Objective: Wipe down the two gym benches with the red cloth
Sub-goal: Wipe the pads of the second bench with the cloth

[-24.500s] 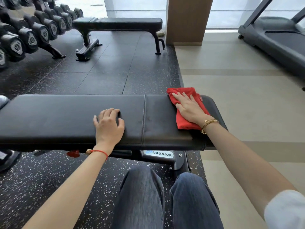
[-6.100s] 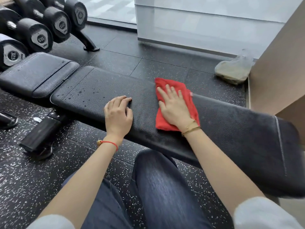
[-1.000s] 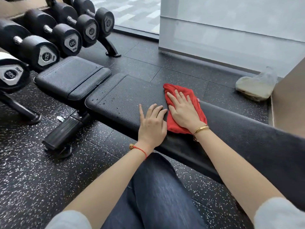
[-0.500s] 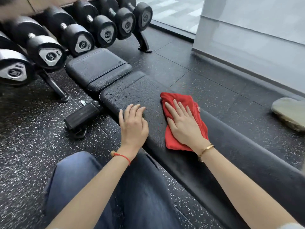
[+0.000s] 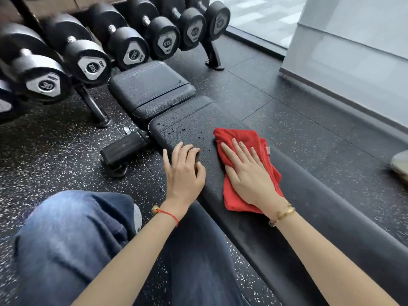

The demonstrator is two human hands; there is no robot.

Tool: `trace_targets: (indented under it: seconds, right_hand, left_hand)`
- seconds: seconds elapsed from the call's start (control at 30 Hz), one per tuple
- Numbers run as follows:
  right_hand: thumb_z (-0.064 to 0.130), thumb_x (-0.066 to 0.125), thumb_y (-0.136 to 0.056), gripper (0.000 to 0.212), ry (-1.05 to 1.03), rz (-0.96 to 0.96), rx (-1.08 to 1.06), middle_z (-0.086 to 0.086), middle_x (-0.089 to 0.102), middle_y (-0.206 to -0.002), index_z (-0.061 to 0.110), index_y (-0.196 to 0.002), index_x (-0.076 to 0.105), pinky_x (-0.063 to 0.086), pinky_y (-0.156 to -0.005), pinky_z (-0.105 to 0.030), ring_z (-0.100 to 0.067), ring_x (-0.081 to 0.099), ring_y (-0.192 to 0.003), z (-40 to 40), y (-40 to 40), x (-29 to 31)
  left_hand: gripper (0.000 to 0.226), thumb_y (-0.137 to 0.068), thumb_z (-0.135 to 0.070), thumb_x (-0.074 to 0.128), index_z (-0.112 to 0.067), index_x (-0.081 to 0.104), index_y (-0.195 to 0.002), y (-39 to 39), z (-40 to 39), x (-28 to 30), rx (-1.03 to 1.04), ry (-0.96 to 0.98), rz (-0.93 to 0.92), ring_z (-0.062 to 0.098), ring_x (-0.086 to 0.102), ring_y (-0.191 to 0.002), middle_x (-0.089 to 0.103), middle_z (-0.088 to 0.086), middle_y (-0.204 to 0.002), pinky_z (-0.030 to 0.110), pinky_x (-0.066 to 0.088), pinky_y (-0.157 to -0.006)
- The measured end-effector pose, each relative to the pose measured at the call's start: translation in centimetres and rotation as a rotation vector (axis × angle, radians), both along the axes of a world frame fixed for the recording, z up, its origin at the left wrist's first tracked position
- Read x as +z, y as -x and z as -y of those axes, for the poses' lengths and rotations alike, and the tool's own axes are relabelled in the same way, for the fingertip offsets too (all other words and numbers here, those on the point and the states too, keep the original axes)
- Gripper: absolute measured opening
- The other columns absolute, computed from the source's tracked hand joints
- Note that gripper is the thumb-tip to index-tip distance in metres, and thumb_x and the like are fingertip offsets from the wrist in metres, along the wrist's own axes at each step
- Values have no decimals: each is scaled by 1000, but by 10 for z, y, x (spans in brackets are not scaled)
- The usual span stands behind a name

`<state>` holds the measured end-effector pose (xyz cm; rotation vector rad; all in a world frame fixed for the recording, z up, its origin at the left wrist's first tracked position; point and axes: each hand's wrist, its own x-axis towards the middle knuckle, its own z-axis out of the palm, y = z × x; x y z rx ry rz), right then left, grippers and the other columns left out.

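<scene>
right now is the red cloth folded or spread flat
Folded: the red cloth shows stacked layers at its far right edge, pressed on the bench under the right hand.

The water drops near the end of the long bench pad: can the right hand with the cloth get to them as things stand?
Probably yes: the drops lie just beyond the red cloth under the right hand, with bare pad between; the left hand rests beside.

One head-worn view — looking steeply down, close over the bench [image 5: 309, 217].

Red cloth [image 5: 247, 164], black pebbled bench [image 5: 309, 217], white-speckled black floor [image 5: 55, 151], blue jeans [image 5: 72, 239].
</scene>
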<state>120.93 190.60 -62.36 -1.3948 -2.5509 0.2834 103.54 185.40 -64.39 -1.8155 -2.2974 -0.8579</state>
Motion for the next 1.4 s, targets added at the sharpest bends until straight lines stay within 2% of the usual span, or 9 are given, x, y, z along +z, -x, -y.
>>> trace_targets:
  seconds: [0.23, 0.4, 0.57, 0.73, 0.9, 1.03, 1.2, 1.3, 1.4]
  right_hand:
    - [35, 33, -102, 56, 27, -1, -191, -3, 7, -164, 31, -155, 15, -3, -123, -38, -19, 4, -151, -65, 19, 4]
    - [33, 35, -101, 58, 30, 12, -67, -3, 6, -164, 31, -155, 14, -2, -123, -39, -19, 4, -151, -59, 52, 7]
    - [34, 36, -101, 58, 24, 4, 90, 6, 7, -164, 35, -154, 13, -2, -123, -34, -12, 3, -151, -8, 21, 5]
    - [34, 36, -102, 57, 31, -7, -19, 6, 8, -163, 36, -154, 14, -1, -123, -35, -13, 4, -151, -29, 11, 5]
    - [33, 34, -102, 56, 46, -3, -149, -3, 7, -164, 31, -155, 16, -3, -123, -38, -20, 5, -151, -79, 61, 9]
    - [34, 35, -101, 58, 16, 4, -40, -3, 8, -164, 31, -155, 15, -2, -123, -39, -20, 6, -151, -54, 95, 6]
    - [36, 34, -101, 57, 16, -14, 75, 4, 10, -164, 36, -154, 14, -2, -123, -33, -14, 5, -151, -21, 65, 0]
    - [36, 34, -101, 56, 20, -8, -8, 3, 10, -164, 36, -154, 15, -2, -123, -35, -15, 6, -151, -43, 57, 0]
    - [34, 34, -102, 56, 29, 1, -129, -2, 9, -164, 32, -155, 15, -2, -123, -38, -20, 5, -151, -80, 82, 6]
  left_hand:
    - [39, -90, -24, 52, -19, 59, -128, 31, -22, 4, -74, 61, -21, 23, 42, -136, 56, 0, -134, 56, 15, -119]
    - [42, -90, -24, 46, -19, 58, -129, 29, -23, 1, -75, 54, -32, 20, 44, -134, 54, -1, -136, 56, 18, -118]
    - [41, -89, -25, 43, -19, 60, -126, 29, -25, 0, -56, 49, -88, 20, 48, -131, 57, -1, -133, 59, 16, -118]
    - [37, -91, -28, 48, -20, 60, -125, 38, -24, 10, -117, 93, -117, 18, 50, -128, 58, -3, -130, 59, 15, -118]
    - [35, -95, -27, 49, -20, 60, -128, 68, -30, 22, -264, 120, -103, 16, 51, -126, 59, -5, -130, 52, 19, -119]
    - [39, -95, -26, 49, -19, 56, -132, 83, -37, 26, -184, 157, -80, 17, 48, -129, 56, -3, -135, 46, 25, -117]
    - [41, -94, -26, 52, -16, 56, -134, 90, -34, 20, -182, 182, -59, 20, 45, -133, 53, 0, -139, 49, 26, -116]
    - [44, -95, -27, 51, -18, 51, -138, 98, -31, 18, -234, 204, -70, 18, 40, -137, 48, -2, -144, 50, 23, -118]
    - [45, -97, -29, 49, -19, 48, -141, 99, -29, 19, -252, 219, -59, 16, 37, -139, 45, -3, -147, 49, 23, -118]
